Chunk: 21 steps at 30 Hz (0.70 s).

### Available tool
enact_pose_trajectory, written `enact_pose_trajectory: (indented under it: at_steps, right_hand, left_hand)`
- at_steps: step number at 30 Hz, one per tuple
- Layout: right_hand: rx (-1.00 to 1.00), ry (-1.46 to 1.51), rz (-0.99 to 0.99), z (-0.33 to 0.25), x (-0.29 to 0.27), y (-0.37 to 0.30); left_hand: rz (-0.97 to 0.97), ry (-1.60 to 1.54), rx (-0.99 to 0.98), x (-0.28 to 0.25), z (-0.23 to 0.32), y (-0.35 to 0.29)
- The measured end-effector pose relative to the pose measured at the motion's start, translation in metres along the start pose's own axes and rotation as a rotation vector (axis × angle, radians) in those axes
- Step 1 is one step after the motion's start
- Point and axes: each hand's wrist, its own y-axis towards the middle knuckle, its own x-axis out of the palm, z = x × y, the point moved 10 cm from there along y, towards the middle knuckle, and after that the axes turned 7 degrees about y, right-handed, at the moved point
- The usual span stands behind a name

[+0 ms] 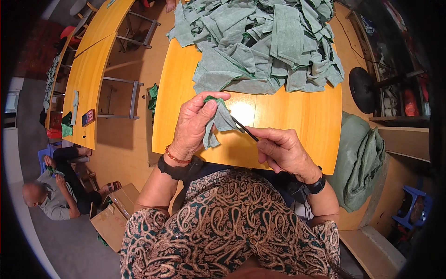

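Note:
My left hand [193,123] is closed on a small grey-green fabric piece [224,118], its thumb pressing the cloth against the fingers. A darker green side of the cloth shows at the top near the thumb. In my right hand [283,149] a thin black rod [246,129] is pinched between thumb and fingers. The rod's far end meets the fabric's lower right edge; whether it goes inside the cloth is hidden. Both hands are above the near part of the yellow table [297,109]. Beyond them lies a big heap of similar grey-green fabric pieces [260,46].
A large green fabric bundle [355,162] sits right of the table. Behind it are a black round fan [362,90] and shelves. At left stand another yellow table [88,69], a cardboard box [114,216] and a seated person [60,186]. A blue stool [412,207] is far right.

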Motion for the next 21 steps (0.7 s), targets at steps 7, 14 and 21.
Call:
enact_pose_trajectory:
  at_steps: [7,14,21]
  right_hand:
    - [-0.002,0.022,-0.034,0.003,0.004,0.003]
    - [0.068,0.133,0.007,0.019,0.008,0.005]
    - [-0.016,0.150,0.087,0.035,0.013,0.015]
  left_hand:
    - [-0.020,0.021,-0.034,0.009,-0.004,0.000]
    - [-0.117,-0.169,-0.150,0.025,-0.021,-0.009]
    - [-0.080,-0.197,-0.121,0.038,-0.030,-0.013]
